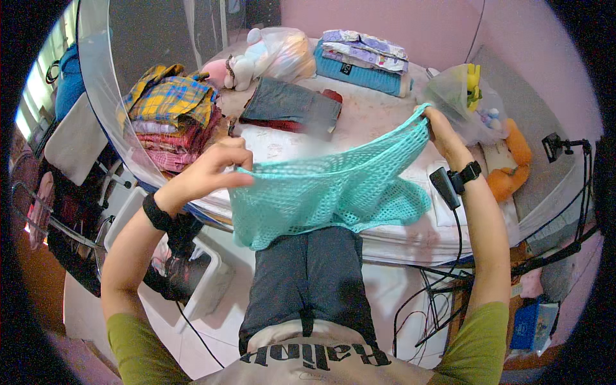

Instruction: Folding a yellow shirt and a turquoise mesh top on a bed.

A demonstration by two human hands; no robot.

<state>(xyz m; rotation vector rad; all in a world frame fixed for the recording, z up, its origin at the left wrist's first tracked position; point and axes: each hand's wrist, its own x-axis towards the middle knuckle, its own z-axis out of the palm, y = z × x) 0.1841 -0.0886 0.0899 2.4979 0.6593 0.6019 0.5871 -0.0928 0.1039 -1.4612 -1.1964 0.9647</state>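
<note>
A turquoise open-knit garment (308, 192) is stretched between my two hands, its lower part sagging over the near edge of the bed. My left hand (221, 165) pinches its upper left corner. Higher and farther to the right, my right hand (439, 128) grips the opposite end of the top edge. Beyond the garment a folded dark grey piece of clothing (285, 104) lies on the bed, with dark red cloth (332, 96) showing at its side.
Folded clothes with a yellow-blue plaid shirt (173, 96) on top are stacked at left. Bagged plush toys (276, 54), a blue folded pile (359, 67) and an orange plush (511, 167) lie around the bed. A cable (459, 237) hangs from my right wrist device. Netting (106, 83) borders the left.
</note>
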